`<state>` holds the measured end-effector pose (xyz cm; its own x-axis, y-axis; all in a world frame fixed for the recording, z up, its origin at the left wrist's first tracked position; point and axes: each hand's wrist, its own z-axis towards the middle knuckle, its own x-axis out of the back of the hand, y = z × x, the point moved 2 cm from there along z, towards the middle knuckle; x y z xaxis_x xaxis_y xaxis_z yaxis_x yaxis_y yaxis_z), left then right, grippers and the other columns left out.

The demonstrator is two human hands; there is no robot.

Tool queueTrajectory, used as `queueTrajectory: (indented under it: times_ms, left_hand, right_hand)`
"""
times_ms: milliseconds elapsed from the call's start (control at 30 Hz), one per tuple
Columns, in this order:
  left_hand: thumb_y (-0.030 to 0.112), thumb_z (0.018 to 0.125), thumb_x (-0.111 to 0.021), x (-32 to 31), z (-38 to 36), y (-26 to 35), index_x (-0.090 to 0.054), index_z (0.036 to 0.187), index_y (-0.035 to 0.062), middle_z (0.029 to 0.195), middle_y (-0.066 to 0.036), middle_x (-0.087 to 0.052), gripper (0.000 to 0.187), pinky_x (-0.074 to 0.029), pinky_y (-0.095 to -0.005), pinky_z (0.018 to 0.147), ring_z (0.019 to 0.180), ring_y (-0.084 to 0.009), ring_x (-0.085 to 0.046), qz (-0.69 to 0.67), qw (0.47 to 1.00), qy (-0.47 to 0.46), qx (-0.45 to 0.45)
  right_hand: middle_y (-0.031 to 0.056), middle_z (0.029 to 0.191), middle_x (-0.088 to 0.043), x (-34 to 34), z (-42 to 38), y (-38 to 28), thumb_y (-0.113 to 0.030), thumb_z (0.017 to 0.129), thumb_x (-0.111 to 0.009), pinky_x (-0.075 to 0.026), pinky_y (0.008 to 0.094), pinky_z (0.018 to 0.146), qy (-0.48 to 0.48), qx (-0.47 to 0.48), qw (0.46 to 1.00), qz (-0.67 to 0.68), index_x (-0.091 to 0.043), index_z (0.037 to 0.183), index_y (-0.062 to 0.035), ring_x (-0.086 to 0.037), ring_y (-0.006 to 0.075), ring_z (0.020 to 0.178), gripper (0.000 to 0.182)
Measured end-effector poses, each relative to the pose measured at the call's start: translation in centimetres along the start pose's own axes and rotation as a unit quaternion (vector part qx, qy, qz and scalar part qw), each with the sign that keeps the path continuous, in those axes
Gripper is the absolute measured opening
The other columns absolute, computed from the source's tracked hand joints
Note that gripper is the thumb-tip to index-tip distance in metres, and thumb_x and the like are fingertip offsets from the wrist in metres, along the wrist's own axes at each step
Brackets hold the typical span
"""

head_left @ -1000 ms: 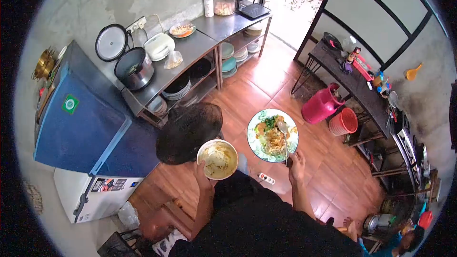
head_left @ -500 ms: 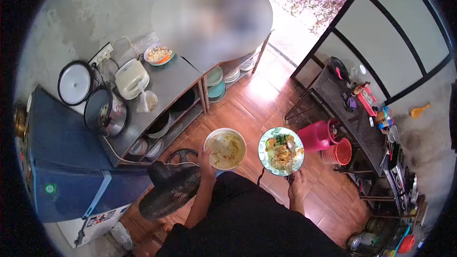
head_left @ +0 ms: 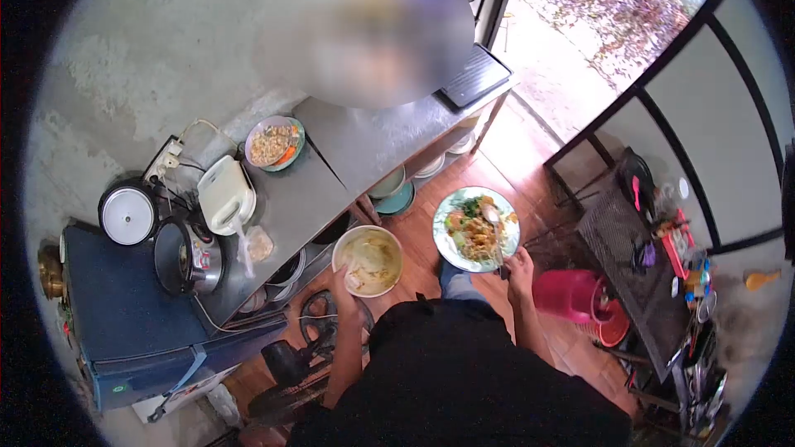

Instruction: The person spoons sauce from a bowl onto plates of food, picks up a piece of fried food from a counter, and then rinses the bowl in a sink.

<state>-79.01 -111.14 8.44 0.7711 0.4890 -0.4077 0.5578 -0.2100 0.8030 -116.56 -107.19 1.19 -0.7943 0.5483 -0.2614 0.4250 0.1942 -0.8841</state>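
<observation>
Hands curl closed, left holding a bowl, right a plate.

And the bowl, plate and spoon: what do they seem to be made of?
Bowl: perhaps plastic or enamel; smooth, pale, with a thin rim.
Plate: perhaps glazed ceramic or melamine, by its glossy, green-patterned surface.
Spoon: probably polished metal, from its silvery shine.

Rice cooker, white appliance on metal counter; pink cylinder near dark table.
</observation>
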Motion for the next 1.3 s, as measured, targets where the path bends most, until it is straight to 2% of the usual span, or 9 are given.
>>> queueTrajectory:
  times_ms: [200,333,500,600,700,1000,1100,1167,1300]
  left_hand:
    - [0.027,0.094,-0.053,-5.0,2.9,-1.1,-0.046,0.139,0.0019,0.134,-0.014,-0.055,0.052,-0.043,-0.0396,0.104,0.124,-0.0266,-0.055,-0.065,0.987,0.136,-0.05]
    - [0.036,0.093,-0.054,-6.6,5.2,-2.4,-0.043,0.141,0.0004,0.137,-0.016,-0.055,0.061,-0.044,-0.0423,0.104,0.125,-0.0294,-0.055,-0.068,0.975,0.184,-0.106]
    - [0.032,0.091,-0.057,-9.2,9.5,-3.6,-0.044,0.141,0.0017,0.137,-0.016,-0.054,0.06,-0.045,-0.0436,0.103,0.126,-0.0314,-0.054,-0.111,0.965,0.226,-0.071]
    - [0.024,0.087,-0.059,-10.3,12.5,-2.6,-0.044,0.141,0.0044,0.135,-0.015,-0.054,0.059,-0.045,-0.0422,0.103,0.124,-0.0302,-0.054,-0.084,0.97,0.222,-0.043]
    - [0.015,0.084,-0.059,-15.7,13.2,0.9,-0.044,0.141,0.0035,0.137,-0.013,-0.053,0.06,-0.044,-0.0406,0.103,0.126,-0.0285,-0.052,-0.078,0.983,0.163,0.016]
    - [0.019,0.088,-0.056,-21.4,16.9,-0.5,-0.038,0.145,0.0025,0.142,-0.016,-0.05,0.062,-0.042,-0.0443,0.11,0.131,-0.0319,-0.05,-0.078,0.974,0.21,0.021]
    - [0.02,0.088,-0.056,-21.2,17.4,-4.3,-0.039,0.145,0.0026,0.142,-0.016,-0.049,0.062,-0.043,-0.0446,0.11,0.131,-0.0321,-0.05,-0.192,0.968,0.159,-0.006]
    - [0.021,0.087,-0.057,-22.3,17.5,-6.0,-0.039,0.145,0.0028,0.143,-0.016,-0.049,0.063,-0.042,-0.0447,0.11,0.131,-0.032,-0.05,-0.216,0.962,0.167,-0.016]
    - [0.025,0.086,-0.059,-24.8,16.6,-8.4,-0.039,0.145,0.0037,0.142,-0.016,-0.049,0.065,-0.044,-0.0456,0.108,0.131,-0.0321,-0.051,-0.226,0.946,0.231,-0.037]
  right_hand:
    - [0.0071,0.081,-0.064,-8.0,19.5,-1.8,-0.005,0.091,-0.057,-0.044,0.0266,0.05,-0.222,-0.067,0.967,-0.1,-0.057,0.122,-0.0015,-0.06,0.0132,0.061,0.032]
    - [0.0064,0.086,-0.065,-15.0,27.7,-2.0,-0.006,0.092,-0.057,-0.047,0.026,0.055,-0.258,-0.099,0.951,-0.14,-0.055,0.127,-0.0028,-0.06,0.0133,0.067,0.035]
    - [0.0081,0.094,-0.065,-20.5,33.2,-1.1,-0.007,0.093,-0.058,-0.049,0.0273,0.058,-0.313,-0.122,0.929,-0.154,-0.053,0.129,-0.0033,-0.061,0.0145,0.073,0.036]
    - [0.0082,0.095,-0.065,-22.3,35.6,1.8,-0.008,0.094,-0.058,-0.049,0.0283,0.058,-0.263,-0.152,0.936,-0.177,-0.053,0.129,-0.004,-0.061,0.0158,0.073,0.036]
    - [0.0103,0.096,-0.066,-23.4,36.5,2.4,-0.007,0.093,-0.059,-0.05,0.0302,0.058,-0.285,-0.159,0.926,-0.187,-0.053,0.13,-0.0036,-0.062,0.0171,0.075,0.037]
    - [0.0136,0.1,-0.07,-26.0,41.3,5.4,-0.006,0.096,-0.06,-0.056,0.0311,0.072,-0.34,-0.169,0.901,-0.21,-0.055,0.129,-0.0019,-0.067,0.0192,0.087,0.034]
    - [0.0155,0.093,-0.072,-26.7,43.1,4.8,-0.012,0.093,-0.064,-0.056,0.0332,0.071,-0.354,-0.141,0.888,-0.259,-0.06,0.123,-0.0011,-0.07,0.0225,0.081,0.032]
    - [0.0176,0.085,-0.072,-28.4,44.2,-0.1,-0.018,0.089,-0.067,-0.056,0.0369,0.07,-0.403,0.004,0.767,-0.5,-0.065,0.115,-0.0006,-0.071,0.0273,0.077,0.031]
    - [0.0184,0.084,-0.071,-31.2,45.3,-10.3,-0.017,0.087,-0.066,-0.054,0.0388,0.071,-0.455,0.133,0.722,-0.504,-0.069,0.108,-0.0016,-0.071,0.0301,0.076,0.026]
